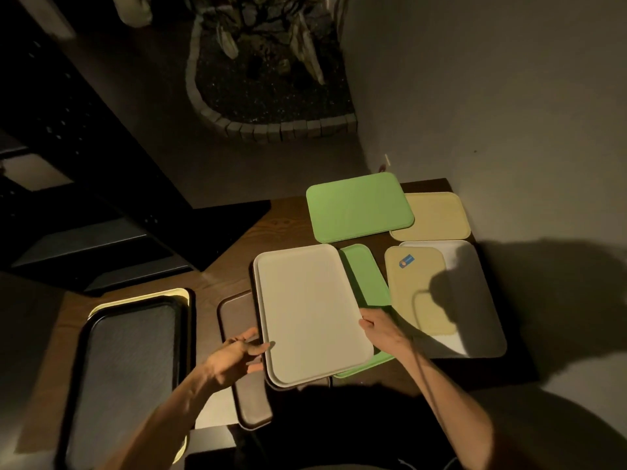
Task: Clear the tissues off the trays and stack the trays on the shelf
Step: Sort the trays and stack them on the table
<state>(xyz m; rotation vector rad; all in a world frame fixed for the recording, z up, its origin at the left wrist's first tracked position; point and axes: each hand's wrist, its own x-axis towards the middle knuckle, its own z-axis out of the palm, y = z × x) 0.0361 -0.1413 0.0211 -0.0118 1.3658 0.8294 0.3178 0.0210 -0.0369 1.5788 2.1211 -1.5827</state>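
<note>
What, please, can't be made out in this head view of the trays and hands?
- Brown tray: mostly hidden under the white tray.
- Sticker on the yellow tray: print too small.
- Right hand: fingertips hidden under the white tray's edge.
- Black tray: near end cut off by the left forearm.

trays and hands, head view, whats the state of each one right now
white tray: held at both long edges, over a brown tray
left hand: grips the white tray's left edge
right hand: grips its right edge
brown tray: flat, partly under the white tray
black tray: stacked on a yellow tray
green tray: upside down, bare
sticker tray: upside down on a white tray
</note>
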